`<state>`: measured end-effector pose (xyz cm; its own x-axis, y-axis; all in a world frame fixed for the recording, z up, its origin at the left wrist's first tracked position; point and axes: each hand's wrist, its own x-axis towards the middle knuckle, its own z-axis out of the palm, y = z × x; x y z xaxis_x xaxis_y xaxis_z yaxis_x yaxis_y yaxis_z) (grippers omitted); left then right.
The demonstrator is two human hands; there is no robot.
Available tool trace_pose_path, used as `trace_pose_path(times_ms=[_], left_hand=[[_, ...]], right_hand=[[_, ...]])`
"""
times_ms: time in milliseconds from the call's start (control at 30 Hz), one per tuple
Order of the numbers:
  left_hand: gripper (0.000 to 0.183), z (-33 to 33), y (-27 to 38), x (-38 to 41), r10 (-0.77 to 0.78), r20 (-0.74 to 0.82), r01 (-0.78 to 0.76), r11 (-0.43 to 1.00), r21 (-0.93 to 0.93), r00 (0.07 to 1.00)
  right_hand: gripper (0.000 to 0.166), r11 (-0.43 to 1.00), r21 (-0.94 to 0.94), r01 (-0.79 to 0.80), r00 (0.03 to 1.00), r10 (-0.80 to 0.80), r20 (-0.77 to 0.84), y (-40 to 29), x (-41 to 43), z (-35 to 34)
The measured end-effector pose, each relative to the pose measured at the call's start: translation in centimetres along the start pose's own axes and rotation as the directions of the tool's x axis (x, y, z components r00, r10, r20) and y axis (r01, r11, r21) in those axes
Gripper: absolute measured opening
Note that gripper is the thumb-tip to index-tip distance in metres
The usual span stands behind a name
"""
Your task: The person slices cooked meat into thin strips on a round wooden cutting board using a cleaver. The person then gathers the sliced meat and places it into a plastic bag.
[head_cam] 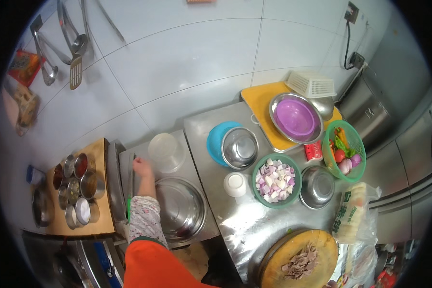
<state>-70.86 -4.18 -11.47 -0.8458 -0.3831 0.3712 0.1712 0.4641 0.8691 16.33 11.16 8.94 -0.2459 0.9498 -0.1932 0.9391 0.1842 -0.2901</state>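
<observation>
My left hand (143, 167) reaches over the steel counter at the left, fingers curled, beside the top of a long narrow metal tool with a green handle (129, 208). Whether the fingers touch it cannot be told. A steel basin (181, 208) lies right of the forearm, and a translucent round plastic container (166, 151) stands beyond it. Only fingertips of my right hand (331, 284) show at the bottom edge, by a round wooden chopping board (324, 248) bearing sliced meat (301, 264). Cut onion (275, 180) fills a green bowl (255, 194).
Metal seasoning pots (88, 185) stand on a wooden board at the left. Steel bowls (240, 147), a white cup (234, 184), a green vegetable basket (361, 162) and bagged food (352, 212) crowd the counter. A purple bowl (295, 117) sits on a yellow board (262, 104). Utensils (76, 72) hang above.
</observation>
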Motion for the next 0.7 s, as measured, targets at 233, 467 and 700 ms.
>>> trace_pose_path(times_ms=[233,467,700], left_hand=[[0.017,0.3,-1.4,-0.6,-0.478,0.467,0.400,0.879,0.261,0.744],[0.010,2.3,-4.2,0.1,-0.302,0.467,0.129,0.921,0.367,0.831],[0.013,2.0,-1.2,-0.3,-0.305,0.574,0.117,0.933,0.342,0.760]], right_hand=[[0.036,0.991,-0.001,-0.135,0.986,0.134,0.101,-1.4,0.3,0.2],[0.039,0.995,-0.018,-0.099,0.992,0.100,0.083,-1.3,1.3,0.8],[0.034,0.990,-0.049,-0.135,0.983,0.140,0.122,-7.3,2.1,-1.3]])
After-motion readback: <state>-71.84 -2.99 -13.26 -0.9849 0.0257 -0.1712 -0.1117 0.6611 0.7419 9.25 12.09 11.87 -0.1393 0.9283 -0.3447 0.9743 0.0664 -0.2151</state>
